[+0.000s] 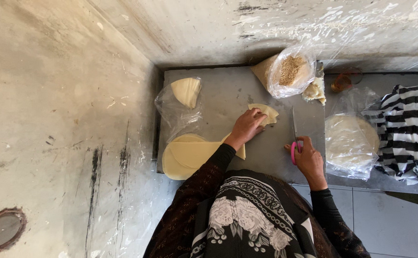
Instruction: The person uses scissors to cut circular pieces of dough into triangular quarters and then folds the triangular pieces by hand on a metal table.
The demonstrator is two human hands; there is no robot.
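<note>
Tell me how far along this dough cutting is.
Done: one folded wedge lies on the plastic bag at the back. In hand: the left hand presses another folded dough piece, while the right hand grips a pink-handled knife. Left: a stack of flat dough sheets on the metal board.

Bare board (228,95) between dough bags (178,107)

The person wore a dark brown top with tiny dots and long sleeves down to the wrists. A black scarf with white flowers and chain shapes hung over the front.
</note>
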